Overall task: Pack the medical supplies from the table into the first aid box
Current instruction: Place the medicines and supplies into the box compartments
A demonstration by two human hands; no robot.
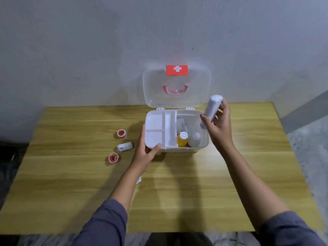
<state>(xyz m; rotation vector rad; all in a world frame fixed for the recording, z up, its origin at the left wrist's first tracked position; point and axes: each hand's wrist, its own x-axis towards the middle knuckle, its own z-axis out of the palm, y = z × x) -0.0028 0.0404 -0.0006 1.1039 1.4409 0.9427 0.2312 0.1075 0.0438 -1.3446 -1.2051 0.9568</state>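
Head view: I look down over my two forearms at a wooden worktop [177,201] set against a pale wall.
Sleeves: dark grey-blue cuffs cover both arms at the near edge, pushed up from the wrists.
Paper scrap: a small white piece [139,181] shows on the worktop just beside my left forearm, partly hidden by it.
Left hand: my left hand [144,153] lies against the box's near-left corner, its grip spread, thumb resting on the front rim and fingers along the left wall.
Loose supplies: well left of the box lie three small things in a rough line, a red-topped roll [113,158] nearest, a white labelled roll [125,147] on its side in the middle, and another red-topped roll [122,133] farthest.
First aid box: the white box [177,150] stands open at mid-worktop; a divided white tray [159,129] covers its left half.
Inside the box: in the uncovered right half stand a yellow bottle [182,140] with a white cap and a clear bottle [194,140] beside it.
Right hand: my right hand [219,128] hovers over the box's right edge, its grip pinching a white bandage roll [212,110], tilted, upper end away from me.
Lid: the clear lid [176,87] stands upright behind, bearing a red label with a white cross and a pink handle.
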